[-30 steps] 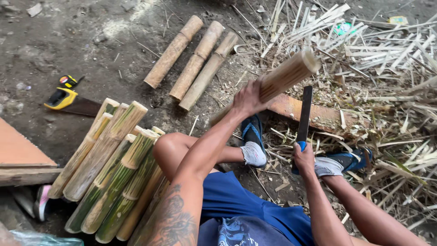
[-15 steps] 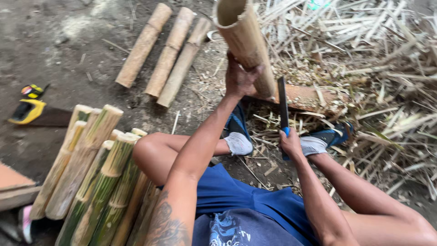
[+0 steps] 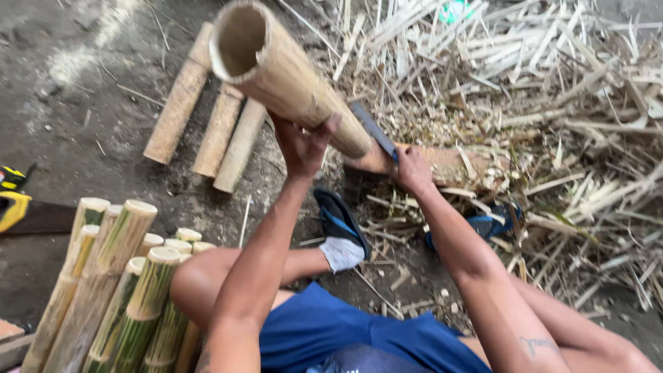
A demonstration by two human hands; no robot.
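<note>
Gripping a hollow bamboo section (image 3: 290, 76) in the left hand (image 3: 304, 141), tilted on the wooden block (image 3: 449, 166); right hand (image 3: 412, 169) clenched around the blade (image 3: 373, 128). Seemingly positioning for splitting; needing steady alignment first.

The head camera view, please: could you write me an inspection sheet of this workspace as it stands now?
Surface: bare dirt ground, scattered with chips.
Job's things: hollow bamboo section tilted, open end toward the camera; dark blade beside its lower end, over a wooden block.
Clutter: three cut bamboo pieces lying side by side; bundle of greenish bamboo lengths leaning at lower left; heap of split bamboo strips at right.
Grippers: left hand grips the bamboo section; right hand holds the blade's handle.
Cables: nothing seen.
Surroundings: yellow and black hand saw at the left edge; the person sits, feet in blue sandals.
</note>
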